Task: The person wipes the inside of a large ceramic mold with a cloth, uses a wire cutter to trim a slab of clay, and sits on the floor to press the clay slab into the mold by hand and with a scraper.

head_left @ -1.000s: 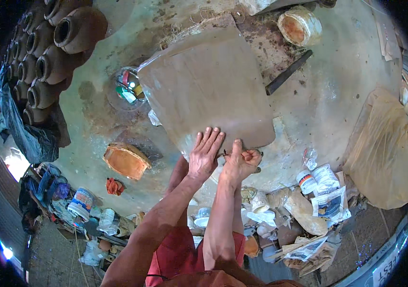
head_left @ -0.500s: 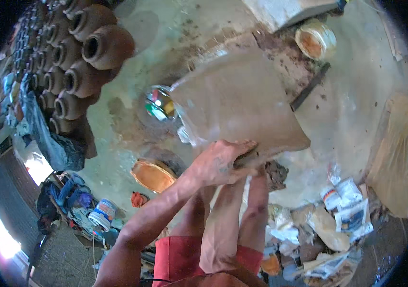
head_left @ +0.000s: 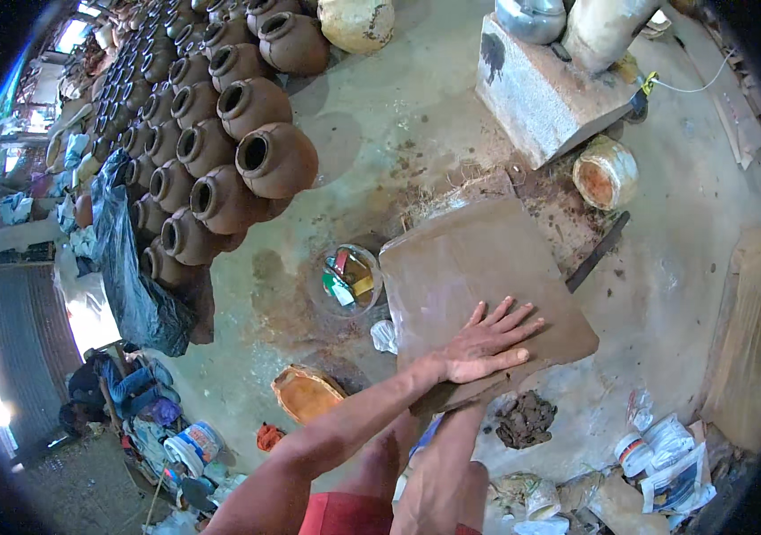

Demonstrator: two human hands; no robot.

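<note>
A broad, flat, clay-coloured slab (head_left: 461,267) lies in front of me, its near edge uneven and darker. My left hand (head_left: 492,343) rests palm down on its near right part, fingers spread. My right forearm (head_left: 441,473) reaches up to the slab's near edge; the right hand itself is hidden beneath that edge, so its fingers do not show. A lump of dark wet clay (head_left: 526,419) sits on the floor just right of the slab's near edge. Against the left side are a bowl of water (head_left: 364,301) with coloured pieces in it and a crumpled white bag (head_left: 384,336).
Rows of brown clay pots (head_left: 278,160) fill the left. An orange-lined basin (head_left: 307,394) and a red rag (head_left: 268,437) lie near left. A dark flat bar (head_left: 599,252), a clay-stained tub (head_left: 606,174) and a pale block (head_left: 550,98) stand beyond. Bags and papers (head_left: 670,455) clutter the near right.
My left hand has gone from being bent at the slab's near edge to lying flat on top with fingers spread. The view has shifted, showing more pots and the block.
</note>
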